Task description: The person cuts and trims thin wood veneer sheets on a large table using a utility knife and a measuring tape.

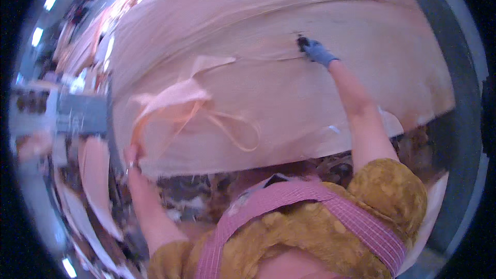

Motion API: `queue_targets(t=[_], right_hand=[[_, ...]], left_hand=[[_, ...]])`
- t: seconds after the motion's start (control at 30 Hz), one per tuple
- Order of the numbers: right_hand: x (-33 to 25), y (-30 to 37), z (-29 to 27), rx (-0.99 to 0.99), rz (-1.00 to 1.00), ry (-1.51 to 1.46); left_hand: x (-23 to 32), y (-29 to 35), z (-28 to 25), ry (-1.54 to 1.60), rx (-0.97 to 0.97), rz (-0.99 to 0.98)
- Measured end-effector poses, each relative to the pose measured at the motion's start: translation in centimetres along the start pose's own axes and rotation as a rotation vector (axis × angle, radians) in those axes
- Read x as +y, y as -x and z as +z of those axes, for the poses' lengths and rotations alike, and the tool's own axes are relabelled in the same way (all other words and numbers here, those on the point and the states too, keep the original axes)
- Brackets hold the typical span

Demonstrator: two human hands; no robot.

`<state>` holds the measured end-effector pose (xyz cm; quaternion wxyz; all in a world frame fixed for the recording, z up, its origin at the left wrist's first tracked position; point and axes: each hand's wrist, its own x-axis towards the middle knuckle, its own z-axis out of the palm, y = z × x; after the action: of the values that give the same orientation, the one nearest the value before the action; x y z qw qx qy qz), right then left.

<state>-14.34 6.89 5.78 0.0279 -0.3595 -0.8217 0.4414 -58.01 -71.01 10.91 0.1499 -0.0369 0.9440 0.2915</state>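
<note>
A large pale pinkish-tan wood veneer sheet (289, 103) spreads out before me. My right hand (319, 53), in a blue glove, reaches far out over it. Its fingers are closed round a small dark hand tool (302, 43) whose exact kind is too blurred to tell. A split line runs left from the tool across the sheet. Close to the sheet's near left corner is my left hand (133, 156), bare and closed on the end of a loose, curled veneer strip (173, 95). That strip arches over the sheet, with thin loops hanging from it.
Broken veneer scraps (206, 194) lie below the near edge. Long veneer offcuts (95, 181) are heaped at the left, near a grey metal block (82, 112). A grey floor strip (462, 62) runs along the right side.
</note>
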Motion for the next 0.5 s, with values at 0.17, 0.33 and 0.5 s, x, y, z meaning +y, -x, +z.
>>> queue_targets(t=[0.17,0.33,0.5], right_hand=[[0.8,5.6,-0.5,0.356,-0.114,0.221],[1.8,16.5,7.6,0.455,-0.117,-0.124],[-4.6,22.7,15.3,0.478,0.011,-0.284]], left_hand=[[6.5,0.3,8.2,-0.601,-0.057,0.447],[8.7,2.4,7.7,-0.687,-0.51,1.022],[13.1,5.9,3.5,-0.481,-0.984,0.999]])
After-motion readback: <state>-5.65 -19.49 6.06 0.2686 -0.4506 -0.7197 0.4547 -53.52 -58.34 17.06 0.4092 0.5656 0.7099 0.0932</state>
